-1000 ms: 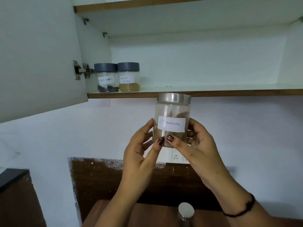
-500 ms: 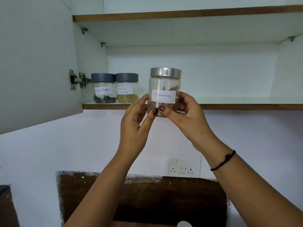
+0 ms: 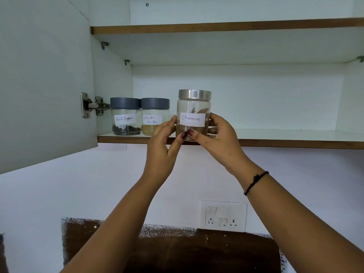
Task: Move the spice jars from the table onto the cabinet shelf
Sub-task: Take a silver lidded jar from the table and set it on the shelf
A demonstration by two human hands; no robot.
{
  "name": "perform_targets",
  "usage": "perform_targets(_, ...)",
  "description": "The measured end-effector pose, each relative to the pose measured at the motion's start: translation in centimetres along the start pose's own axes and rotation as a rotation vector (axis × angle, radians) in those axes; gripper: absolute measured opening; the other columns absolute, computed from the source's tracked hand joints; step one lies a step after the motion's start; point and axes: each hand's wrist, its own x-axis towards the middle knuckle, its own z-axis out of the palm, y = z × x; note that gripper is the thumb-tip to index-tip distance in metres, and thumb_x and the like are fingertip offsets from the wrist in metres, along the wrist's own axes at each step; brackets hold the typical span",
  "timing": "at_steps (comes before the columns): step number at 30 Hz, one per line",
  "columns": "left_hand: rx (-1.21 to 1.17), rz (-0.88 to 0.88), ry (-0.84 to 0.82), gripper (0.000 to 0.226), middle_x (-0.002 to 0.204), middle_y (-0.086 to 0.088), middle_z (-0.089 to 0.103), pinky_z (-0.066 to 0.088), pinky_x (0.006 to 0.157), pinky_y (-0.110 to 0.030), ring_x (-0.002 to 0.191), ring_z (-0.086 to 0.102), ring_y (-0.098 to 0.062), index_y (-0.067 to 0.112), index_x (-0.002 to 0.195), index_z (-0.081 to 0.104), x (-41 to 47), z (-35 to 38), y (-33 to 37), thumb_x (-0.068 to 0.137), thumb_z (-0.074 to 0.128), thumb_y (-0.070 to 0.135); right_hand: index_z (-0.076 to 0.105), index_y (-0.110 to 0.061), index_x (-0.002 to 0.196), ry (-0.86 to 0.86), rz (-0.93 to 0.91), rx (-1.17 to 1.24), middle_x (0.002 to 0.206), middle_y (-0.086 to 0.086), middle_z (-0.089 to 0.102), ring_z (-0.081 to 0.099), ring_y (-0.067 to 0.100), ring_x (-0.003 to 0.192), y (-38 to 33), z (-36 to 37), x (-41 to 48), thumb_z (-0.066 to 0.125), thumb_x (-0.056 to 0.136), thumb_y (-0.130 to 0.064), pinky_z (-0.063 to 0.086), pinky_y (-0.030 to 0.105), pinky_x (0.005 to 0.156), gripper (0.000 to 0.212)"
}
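A clear jar with a steel lid and a "Cinnamon" label [image 3: 194, 107] is at the front edge of the lower cabinet shelf [image 3: 285, 143]; whether its base touches the shelf is hidden by my thumbs. My left hand [image 3: 164, 143] grips its left side and my right hand [image 3: 215, 139] grips its right side, both thumbs meeting under the label. Left of it on the shelf stand two grey-lidded jars, "Black Pepper" [image 3: 125, 116] and "Coriander Powder" [image 3: 154, 116], close together.
The cabinet door [image 3: 43, 79] hangs open on the left with its hinge [image 3: 92, 105] beside the pepper jar. An upper shelf [image 3: 216, 26] runs above. The lower shelf stretches bare to the right. A switch socket plate [image 3: 224, 215] sits on the wall below.
Both hands have raised the cinnamon jar from chest height up to the shelf's front edge, next to the coriander jar. The view has tilted upward; the table is out of sight.
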Motion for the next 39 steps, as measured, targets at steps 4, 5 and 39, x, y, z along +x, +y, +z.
perform_targets(4, 0.045, -0.006, 0.026, 0.049, 0.138, 0.003, 0.057, 0.052, 0.099, -0.025, 0.124, 0.056, -0.008, 0.023, 0.147, 0.047, 0.6, 0.8, -1.2, 0.099, 0.059, 0.027, 0.049, -0.046, 0.108, 0.006, -0.017, -0.043, 0.107, -0.023, 0.059, 0.06, -0.004, 0.097, 0.9, 0.3, 1.0, 0.082, 0.077, -0.035, 0.05, 0.013, 0.078, 0.046)
perform_targets(5, 0.059, 0.001, 0.033, 0.049, 0.138, 0.003, 0.058, 0.052, 0.099, -0.024, 0.123, 0.056, -0.007, 0.022, 0.147, 0.047, 0.7, 0.9, -1.4, 0.099, 0.06, 0.026, 0.048, -0.044, 0.109, 0.001, -0.018, -0.057, 0.104, -0.026, 0.057, 0.058, -0.008, 0.094, 1.1, 0.4, 1.3, 0.081, 0.077, -0.034, 0.047, 0.01, 0.075, 0.047)
perform_targets(39, 0.514, 0.158, 0.215, 0.025, 0.095, -0.001, 0.074, 0.055, 0.077, -0.038, 0.083, 0.064, -0.017, 0.013, 0.117, 0.072, 1.1, 1.7, -3.3, 0.097, 0.061, 0.021, 0.055, -0.017, 0.082, 0.084, 0.158, -0.494, 0.077, -0.008, 0.057, 0.056, 0.015, 0.074, 2.2, 2.4, 4.3, 0.073, 0.076, -0.058, 0.041, 0.027, 0.059, 0.045)
